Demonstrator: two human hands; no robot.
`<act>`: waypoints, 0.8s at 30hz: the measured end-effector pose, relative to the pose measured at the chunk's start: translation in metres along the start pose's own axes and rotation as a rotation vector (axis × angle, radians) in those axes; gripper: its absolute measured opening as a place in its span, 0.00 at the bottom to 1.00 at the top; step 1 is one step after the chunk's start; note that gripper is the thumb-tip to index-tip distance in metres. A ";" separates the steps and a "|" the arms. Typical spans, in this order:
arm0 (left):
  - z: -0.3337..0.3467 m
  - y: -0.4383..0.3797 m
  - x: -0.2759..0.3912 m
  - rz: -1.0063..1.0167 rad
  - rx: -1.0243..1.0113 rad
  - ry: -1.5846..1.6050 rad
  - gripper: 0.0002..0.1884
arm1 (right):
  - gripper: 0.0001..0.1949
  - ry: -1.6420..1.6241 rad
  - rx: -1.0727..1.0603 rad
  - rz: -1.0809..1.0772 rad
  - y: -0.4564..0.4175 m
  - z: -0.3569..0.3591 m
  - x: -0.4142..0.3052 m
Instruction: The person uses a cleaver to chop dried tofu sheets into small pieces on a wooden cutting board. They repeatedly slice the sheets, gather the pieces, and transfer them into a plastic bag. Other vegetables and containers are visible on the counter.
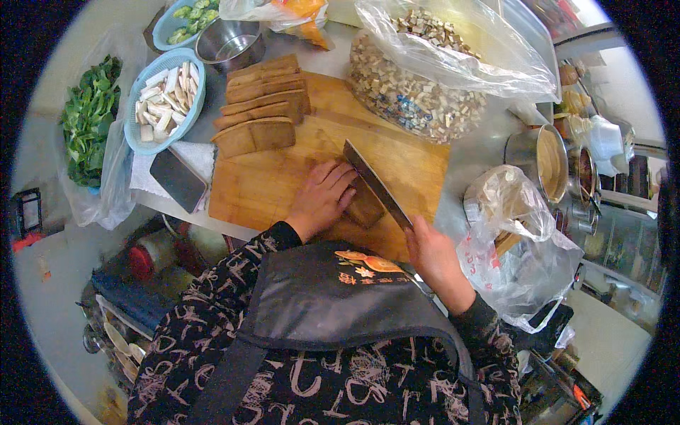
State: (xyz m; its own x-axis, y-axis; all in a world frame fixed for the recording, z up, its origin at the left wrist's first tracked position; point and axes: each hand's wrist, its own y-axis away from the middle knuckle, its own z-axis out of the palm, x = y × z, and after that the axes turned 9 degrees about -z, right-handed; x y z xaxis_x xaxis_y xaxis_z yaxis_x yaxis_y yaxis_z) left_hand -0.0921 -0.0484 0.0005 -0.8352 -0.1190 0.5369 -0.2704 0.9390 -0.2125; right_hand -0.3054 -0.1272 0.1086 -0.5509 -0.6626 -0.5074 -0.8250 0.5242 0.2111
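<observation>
My right hand (435, 260) grips the handle of a broad-bladed kitchen cleaver (378, 183). The blade stands on edge and slants away to the upper left, along the right side of a brown slab (365, 206) that looks like dried tofu. My left hand (326, 196) holds that slab on the wooden cutting board (249, 191), its fingers close to the blade. Part of the slab is hidden under the fingers; whether the blade has entered it cannot be told. Farther back on the board, several similar brown slabs (260, 101) lie overlapping in a row.
Behind the board sits a large clear bag of diced pieces (419, 90). At left are a blue basket of pale cut pieces (166, 101), a metal bowl (229, 45), leafy greens (90, 122) and a phone (178, 179) on a cloth. Plastic bags (520, 265) and metal pots (536, 159) stand right.
</observation>
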 end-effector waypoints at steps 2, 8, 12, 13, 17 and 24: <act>-0.001 0.002 0.000 -0.011 0.000 -0.013 0.17 | 0.09 0.030 -0.035 -0.010 -0.002 -0.001 -0.001; 0.007 0.002 -0.001 0.001 0.007 0.017 0.17 | 0.06 0.091 -0.084 0.056 -0.020 0.020 -0.011; 0.009 0.004 -0.006 0.021 0.031 0.014 0.16 | 0.06 0.103 -0.020 0.000 -0.018 0.029 -0.006; 0.008 0.004 -0.004 0.015 0.034 0.000 0.16 | 0.06 0.112 -0.040 0.015 -0.019 0.027 -0.008; 0.003 0.001 -0.003 0.023 0.025 -0.009 0.16 | 0.07 0.057 -0.059 0.011 -0.019 0.017 -0.009; 0.000 0.003 0.003 0.030 0.024 -0.023 0.17 | 0.08 0.118 0.040 -0.040 -0.033 0.042 -0.007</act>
State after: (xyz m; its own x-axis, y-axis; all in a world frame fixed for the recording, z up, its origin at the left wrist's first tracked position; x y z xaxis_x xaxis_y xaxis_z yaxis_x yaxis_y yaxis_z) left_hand -0.0956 -0.0461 0.0014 -0.8539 -0.0989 0.5109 -0.2562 0.9344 -0.2474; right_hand -0.2687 -0.1174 0.0704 -0.5308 -0.7403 -0.4126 -0.8420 0.5158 0.1578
